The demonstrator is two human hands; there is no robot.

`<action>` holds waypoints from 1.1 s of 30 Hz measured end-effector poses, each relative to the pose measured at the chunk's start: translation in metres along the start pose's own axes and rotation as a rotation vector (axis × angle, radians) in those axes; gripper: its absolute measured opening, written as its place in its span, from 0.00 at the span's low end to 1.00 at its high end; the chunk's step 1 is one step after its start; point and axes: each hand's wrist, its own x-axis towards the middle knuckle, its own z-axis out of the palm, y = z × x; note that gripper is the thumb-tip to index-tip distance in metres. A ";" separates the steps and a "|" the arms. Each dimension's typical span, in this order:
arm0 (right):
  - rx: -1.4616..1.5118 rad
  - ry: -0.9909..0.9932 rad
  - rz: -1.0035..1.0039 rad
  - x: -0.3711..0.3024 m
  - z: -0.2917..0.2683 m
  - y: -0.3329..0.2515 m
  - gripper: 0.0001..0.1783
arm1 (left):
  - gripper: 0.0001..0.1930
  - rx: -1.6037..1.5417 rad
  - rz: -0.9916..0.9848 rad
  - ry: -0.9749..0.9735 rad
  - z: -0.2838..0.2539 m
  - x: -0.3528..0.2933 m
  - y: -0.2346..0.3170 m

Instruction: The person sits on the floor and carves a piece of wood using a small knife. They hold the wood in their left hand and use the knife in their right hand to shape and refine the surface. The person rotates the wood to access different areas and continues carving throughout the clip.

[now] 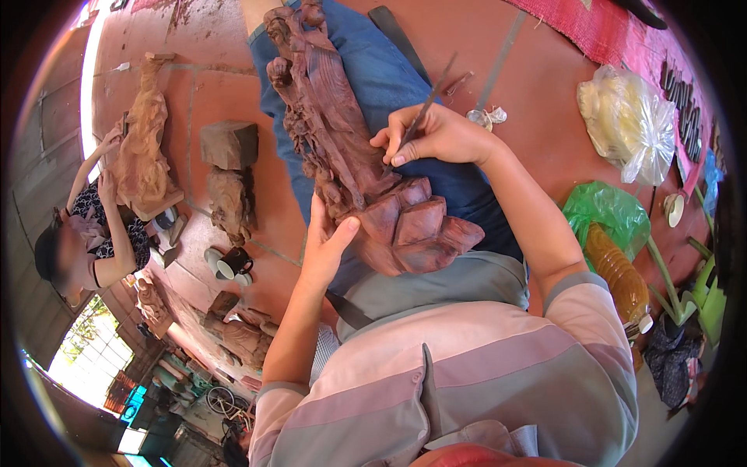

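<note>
Two hands are working on one carving. The right hand [436,136] is pinching a thin metal tool [426,105] like a pen, fingers closed round its shaft, with the tip pressing into the dark reddish wooden statue [350,156]. The left hand [327,237] is cupping the statue from about 7 o'clock of its lotus-shaped base [416,226], thumb spread against the wood, fingers curled under.

The statue is lying across the person's lap on blue trousers [389,70], head end pointing to 11 o'clock. It is looking dense, heavy and stiff; the fine raised figures along its length are likely fragile, so the thick base seems the safest hold. The slender tool is probably light and rigid.

Out at 9 o'clock, another person is steadying a paler carving [148,140] on the floor [545,86]; a mug [232,263] is standing between them.
</note>
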 end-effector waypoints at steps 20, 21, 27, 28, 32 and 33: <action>-0.022 0.835 -0.292 -0.052 0.007 -0.016 0.05 | 0.24 -0.121 -0.047 0.125 -0.013 0.005 -0.002; -0.019 0.860 -0.173 -0.063 0.004 -0.024 0.05 | 0.23 -0.119 -0.055 0.123 -0.014 0.005 -0.001; -0.121 0.876 -0.137 -0.095 0.011 -0.030 0.07 | 0.20 -0.190 -0.045 0.049 -0.019 0.010 0.000; -0.088 0.833 -0.134 -0.097 0.014 -0.027 0.09 | 0.20 -0.199 -0.043 0.041 -0.019 0.011 0.000; 0.105 0.854 -0.132 -0.082 0.058 -0.026 0.12 | 0.19 -0.237 -0.045 0.036 -0.013 0.014 -0.001; 0.145 0.826 -0.139 -0.080 0.067 -0.023 0.12 | 0.18 -0.242 -0.056 0.045 -0.012 0.015 -0.002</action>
